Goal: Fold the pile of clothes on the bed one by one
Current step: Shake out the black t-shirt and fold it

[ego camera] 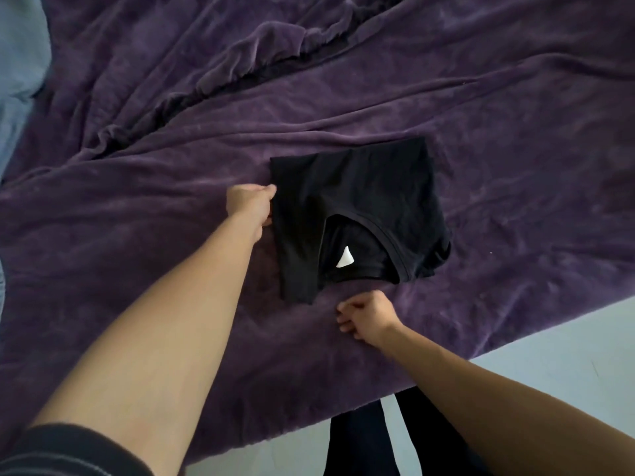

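folded black t-shirt (360,197) lying flat on the bed's purple blanket (137,218), collar and white label (344,258) facing the viewer. left hand (251,204) pinches its left edge; right hand (367,314), fingers curled around nothing, rests just beside the collar.

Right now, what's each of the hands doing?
Left hand: grips the left edge of the black shirt.
Right hand: fingers curled, holding nothing, beside the shirt.
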Motion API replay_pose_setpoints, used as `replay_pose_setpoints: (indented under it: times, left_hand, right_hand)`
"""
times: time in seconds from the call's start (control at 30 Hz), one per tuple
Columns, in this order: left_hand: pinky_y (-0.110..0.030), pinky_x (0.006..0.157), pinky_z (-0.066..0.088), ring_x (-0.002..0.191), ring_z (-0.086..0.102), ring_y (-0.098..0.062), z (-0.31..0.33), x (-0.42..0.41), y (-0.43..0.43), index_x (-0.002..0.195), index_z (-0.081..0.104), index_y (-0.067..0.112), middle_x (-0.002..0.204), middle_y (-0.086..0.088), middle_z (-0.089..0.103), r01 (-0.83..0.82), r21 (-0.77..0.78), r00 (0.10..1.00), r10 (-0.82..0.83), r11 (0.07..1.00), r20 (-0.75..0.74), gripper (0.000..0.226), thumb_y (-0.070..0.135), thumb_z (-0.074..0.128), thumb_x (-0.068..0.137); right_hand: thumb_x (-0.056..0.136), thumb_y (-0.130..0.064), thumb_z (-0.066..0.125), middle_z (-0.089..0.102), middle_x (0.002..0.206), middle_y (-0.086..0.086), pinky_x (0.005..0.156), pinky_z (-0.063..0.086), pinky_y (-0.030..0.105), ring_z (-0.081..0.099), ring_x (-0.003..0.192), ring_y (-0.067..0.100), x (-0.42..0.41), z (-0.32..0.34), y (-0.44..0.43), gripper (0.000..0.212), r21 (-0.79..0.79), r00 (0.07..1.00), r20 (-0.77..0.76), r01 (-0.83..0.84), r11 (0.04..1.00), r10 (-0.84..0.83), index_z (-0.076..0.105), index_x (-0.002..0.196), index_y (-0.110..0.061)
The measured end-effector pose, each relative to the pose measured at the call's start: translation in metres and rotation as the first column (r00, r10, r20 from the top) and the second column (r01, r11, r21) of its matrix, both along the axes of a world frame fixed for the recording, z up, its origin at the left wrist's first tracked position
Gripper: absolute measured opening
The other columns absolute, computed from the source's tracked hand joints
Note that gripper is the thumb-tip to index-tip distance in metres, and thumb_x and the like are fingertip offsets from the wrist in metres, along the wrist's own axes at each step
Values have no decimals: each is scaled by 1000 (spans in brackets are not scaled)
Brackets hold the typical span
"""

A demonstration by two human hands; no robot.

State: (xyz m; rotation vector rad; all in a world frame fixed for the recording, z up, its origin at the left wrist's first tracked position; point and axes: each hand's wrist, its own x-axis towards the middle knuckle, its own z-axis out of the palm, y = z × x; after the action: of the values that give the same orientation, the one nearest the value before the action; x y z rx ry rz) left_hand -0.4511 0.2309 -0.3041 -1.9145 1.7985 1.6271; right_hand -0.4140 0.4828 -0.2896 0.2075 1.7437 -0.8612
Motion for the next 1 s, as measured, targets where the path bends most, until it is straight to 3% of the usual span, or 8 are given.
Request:
replay_pose_setpoints:
  times: [0.07, 0.13, 0.2, 0.27, 0.33, 0.43, 0.6, 1.0]
  left_hand:
    - [-40, 85, 53, 98, 64, -35, 5, 7, 16, 94, 68, 9, 102, -16, 70, 56, -196, 992, -32, 979, 120, 25, 33, 61, 90]
    - [-37, 86, 47, 103, 60, -35, 15, 21, 44, 103, 64, 8, 109, -15, 67, 175, -294, 973, -120, 939, 197, 39, 44, 55, 91]
    - [-38, 86, 45, 109, 57, -36, 19, 36, 78, 115, 57, 8, 117, -16, 63, 254, -269, 951, -188, 929, 246, 50, 51, 53, 90]
    - [-41, 82, 46, 107, 57, -37, 18, 46, 104, 115, 51, 8, 116, -16, 62, 293, -234, 925, -213, 927, 314, 54, 55, 55, 87]
    - [-42, 80, 45, 107, 58, -37, 15, 48, 116, 112, 50, 6, 115, -17, 62, 286, -222, 916, -198, 932, 349, 56, 54, 58, 86]
    - [-42, 92, 45, 115, 54, -37, 22, 41, 113, 121, 51, 1, 126, -18, 57, 195, -193, 946, -133, 962, 296, 60, 48, 63, 85]
    - [-42, 92, 45, 113, 52, -38, 77, 23, 116, 107, 54, -4, 120, -19, 58, 285, -309, 952, -230, 907, 202, 47, 39, 62, 89]
    - [-38, 101, 39, 125, 48, -29, 200, -126, 328, 135, 46, 4, 139, -10, 50, 363, -229, 930, -365, 903, 36, 50, 35, 51, 97]
  right_hand:
    - [88, -15, 62, 72, 76, -3, 65, 52, 25, 67, 70, 14, -13, 9, 19, 18, 98, 918, -343, -177, 979, 200, 72, 74, -20]
    - [83, -23, 67, 72, 87, -7, 75, 51, 30, 66, 83, 15, -36, 25, 33, 7, 125, 743, -653, -86, 988, 148, 73, 84, -24]
    - [83, -34, 69, 66, 107, -4, 83, 47, 34, 59, 102, 21, -70, 27, 47, 24, 150, 632, -774, 110, 983, 47, 68, 105, -26]
    - [81, -50, 68, 56, 127, 1, 95, 44, 40, 50, 120, 25, -104, 20, 57, 56, 256, 731, -682, 229, 939, 8, 54, 128, -22]
    - [77, -60, 67, 58, 130, 4, 100, 44, 41, 53, 121, 27, -124, 8, 58, 71, 318, 852, -523, 233, 919, -35, 51, 132, -18]
    - [78, -53, 71, 69, 102, 7, 82, 51, 35, 65, 100, 28, -129, -1, 44, 48, 217, 915, -396, 175, 960, -77, 67, 105, -13]
    - [85, -38, 69, 70, 86, 0, 74, 51, 32, 65, 83, 20, -139, 34, 61, 22, 44, 881, -457, 158, 987, -120, 69, 95, -18]
    - [79, -14, 78, 75, 84, 9, 73, 60, 40, 72, 75, 21, -248, 167, 305, 11, -91, 806, -383, 454, 886, -452, 72, 87, -10]
